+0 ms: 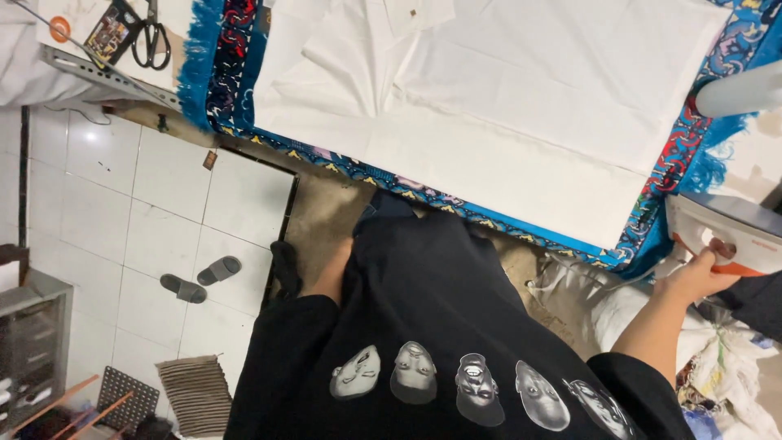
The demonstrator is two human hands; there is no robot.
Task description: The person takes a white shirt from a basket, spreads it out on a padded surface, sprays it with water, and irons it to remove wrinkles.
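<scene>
The right hand (696, 277) reaches out to the right edge of the view and grips the handle of a clothes iron (729, 232); its fingers (721, 247) are curled shut around that handle, the thumb side facing the camera. The iron is white with an orange trim, smooth hard plastic, and sits just beside the right end of the desk (269, 147), past the fringe of the blue patterned cloth (652, 236) that pads it. The white garment (505, 106) lies flat on that cloth, up and to the left of the iron; its long axis runs left to right across the desk, thin woven cotton with a folded collar area at the upper left and a few soft creases. The left hand is hidden behind the black printed shirt (423, 326), only part of the forearm showing, so I cannot tell its state; the right hand is plainly the nearer to the garment. Black-handled scissors (151, 37) lie at the far left corner; 2 grey slippers (199, 279) rest on the white tiled floor (106, 204).
</scene>
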